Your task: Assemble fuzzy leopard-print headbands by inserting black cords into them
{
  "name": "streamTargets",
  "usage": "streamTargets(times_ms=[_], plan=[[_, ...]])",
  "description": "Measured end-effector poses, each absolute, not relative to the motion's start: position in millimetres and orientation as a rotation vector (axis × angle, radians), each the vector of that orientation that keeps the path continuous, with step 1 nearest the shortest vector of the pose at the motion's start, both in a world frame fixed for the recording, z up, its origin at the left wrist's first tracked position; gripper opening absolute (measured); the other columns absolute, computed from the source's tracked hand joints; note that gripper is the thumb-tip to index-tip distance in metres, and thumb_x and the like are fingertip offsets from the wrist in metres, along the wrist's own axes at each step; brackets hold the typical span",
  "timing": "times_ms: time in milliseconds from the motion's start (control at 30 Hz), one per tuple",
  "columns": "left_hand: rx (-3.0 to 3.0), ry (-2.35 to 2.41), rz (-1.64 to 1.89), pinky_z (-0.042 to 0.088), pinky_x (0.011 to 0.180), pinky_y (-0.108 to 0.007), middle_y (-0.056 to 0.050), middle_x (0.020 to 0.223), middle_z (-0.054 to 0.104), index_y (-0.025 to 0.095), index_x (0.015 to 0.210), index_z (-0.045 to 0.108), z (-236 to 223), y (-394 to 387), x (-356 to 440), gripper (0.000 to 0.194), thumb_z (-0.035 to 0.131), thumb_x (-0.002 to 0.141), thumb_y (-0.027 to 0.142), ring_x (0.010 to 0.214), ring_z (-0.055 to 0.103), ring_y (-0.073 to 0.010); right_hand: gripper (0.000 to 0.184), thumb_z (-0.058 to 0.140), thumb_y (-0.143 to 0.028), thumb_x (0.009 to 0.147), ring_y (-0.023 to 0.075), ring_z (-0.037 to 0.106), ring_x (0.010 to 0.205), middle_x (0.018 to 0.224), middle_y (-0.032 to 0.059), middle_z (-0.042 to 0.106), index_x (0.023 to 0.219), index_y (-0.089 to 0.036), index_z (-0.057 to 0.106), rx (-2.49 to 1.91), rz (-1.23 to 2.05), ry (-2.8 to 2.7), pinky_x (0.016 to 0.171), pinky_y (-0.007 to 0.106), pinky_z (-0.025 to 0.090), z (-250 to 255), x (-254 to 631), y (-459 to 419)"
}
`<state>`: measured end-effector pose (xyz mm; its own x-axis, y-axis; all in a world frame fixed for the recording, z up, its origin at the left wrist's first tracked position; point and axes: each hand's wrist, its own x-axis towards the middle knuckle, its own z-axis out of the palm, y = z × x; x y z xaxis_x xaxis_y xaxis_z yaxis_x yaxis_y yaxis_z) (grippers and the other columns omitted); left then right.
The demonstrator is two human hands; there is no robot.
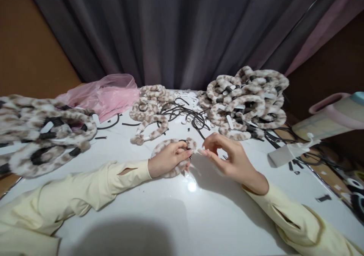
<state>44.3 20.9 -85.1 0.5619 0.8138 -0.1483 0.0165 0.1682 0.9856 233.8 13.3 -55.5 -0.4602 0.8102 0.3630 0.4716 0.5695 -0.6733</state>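
My left hand [168,158] is closed on a furry leopard-print headband [159,146] that lies on the white table [182,210], fingers gripping it near its end. My right hand [227,155] hovers just to the right of that end, thumb and forefinger pinched together on something I cannot make out. Both arms wear pale yellow sleeves.
Heaps of furry headbands lie at the left [42,134], back middle [150,104] and back right [244,100]. Bare black bands [184,115] tangle behind my hands. A pink plastic bag [105,95] sits back left; a white glue gun [290,151] and black cords sit right.
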Motion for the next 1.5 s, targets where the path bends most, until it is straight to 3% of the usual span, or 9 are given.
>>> streamTargets(times_ms=[133, 333, 467, 600, 667, 833, 1033, 1300, 1500], plan=[[1.360, 0.872, 0.787, 0.032, 0.044, -0.017, 0.005, 0.056, 0.052, 0.018, 0.075, 0.040, -76, 19, 46, 0.032, 0.055, 0.080, 0.046, 0.048, 0.048, -0.0066, 0.040, 0.054, -0.049, 0.081, 0.0074, 0.037, 0.045, 0.049, -0.0028, 0.047, 0.063, -0.014, 0.059, -1.295, 1.149, -2.107, 0.044, 0.021, 0.028, -53, 219, 2], [1.290, 0.837, 0.842, 0.029, 0.042, -0.017, 0.007, 0.057, 0.045, 0.019, 0.084, 0.042, -63, 11, 46, 0.037, 0.061, 0.075, 0.049, 0.046, 0.044, -0.0061, 0.051, 0.046, -0.049, 0.085, 0.0046, 0.033, 0.033, 0.034, -0.0054, 0.038, 0.047, -0.015, 0.048, -1.191, 1.601, -1.901, 0.040, 0.019, 0.027, -73, 198, -4], [1.185, 0.775, 0.758, 0.026, 0.036, -0.015, 0.008, 0.054, 0.045, 0.020, 0.084, 0.039, -64, 9, 46, 0.041, 0.063, 0.073, 0.051, 0.038, 0.038, -0.0035, 0.041, 0.042, -0.039, 0.088, 0.0049, 0.039, 0.035, 0.040, -0.0047, 0.044, 0.057, -0.014, 0.053, -1.146, 1.449, -1.928, 0.041, 0.017, 0.033, -82, 207, 6], [1.203, 0.782, 0.751, 0.036, 0.036, -0.017, 0.009, 0.052, 0.049, 0.019, 0.088, 0.041, -77, 13, 47, 0.044, 0.062, 0.072, 0.054, 0.034, 0.041, -0.0043, 0.019, 0.050, -0.031, 0.084, 0.0084, 0.050, 0.045, 0.060, -0.0018, 0.057, 0.090, -0.015, 0.057, -1.195, 1.477, -1.994, 0.039, 0.018, 0.041, -68, 224, 15], [1.208, 0.804, 0.756, 0.040, 0.038, -0.018, 0.009, 0.051, 0.050, 0.018, 0.091, 0.042, -85, 14, 47, 0.045, 0.061, 0.073, 0.054, 0.034, 0.046, -0.0060, 0.028, 0.056, -0.033, 0.079, 0.0103, 0.054, 0.049, 0.068, 0.0004, 0.059, 0.101, -0.015, 0.055, -1.256, 1.520, -1.978, 0.034, 0.017, 0.041, -57, 231, 16], [1.233, 0.853, 0.781, 0.041, 0.037, -0.018, 0.012, 0.046, 0.044, 0.019, 0.083, 0.037, -97, 15, 49, 0.040, 0.057, 0.076, 0.053, 0.034, 0.050, -0.0085, 0.033, 0.049, -0.042, 0.084, 0.0048, 0.045, 0.033, 0.061, -0.0003, 0.058, 0.083, -0.013, 0.065, -1.349, 1.444, -2.103, 0.033, 0.017, 0.039, -43, 230, 11], [1.312, 0.874, 0.755, 0.040, 0.035, -0.018, 0.009, 0.050, 0.049, 0.020, 0.077, 0.035, -99, 14, 50, 0.037, 0.050, 0.081, 0.053, 0.035, 0.051, -0.0085, 0.026, 0.044, -0.030, 0.086, 0.0052, 0.047, 0.032, 0.060, -0.0019, 0.058, 0.074, -0.015, 0.060, -1.372, 1.279, -2.167, 0.035, 0.017, 0.037, -52, 223, 6], [1.387, 0.938, 0.721, 0.042, 0.040, -0.019, 0.008, 0.054, 0.054, 0.019, 0.081, 0.040, -95, 11, 51, 0.032, 0.047, 0.083, 0.051, 0.038, 0.054, -0.0088, 0.021, 0.041, -0.006, 0.080, 0.0078, 0.048, 0.040, 0.053, -0.0019, 0.055, 0.065, -0.017, 0.051, -1.254, 0.887, -2.342, 0.043, 0.019, 0.035, -58, 220, -2], [1.325, 0.927, 0.714, 0.044, 0.041, -0.019, 0.008, 0.056, 0.053, 0.019, 0.083, 0.040, -94, 12, 52, 0.034, 0.051, 0.080, 0.051, 0.039, 0.055, -0.0084, 0.017, 0.043, -0.001, 0.081, 0.0104, 0.050, 0.052, 0.068, 0.0021, 0.055, 0.075, -0.014, 0.053, -1.233, 0.442, -2.512, 0.050, 0.022, 0.034, -61, 218, -15]])
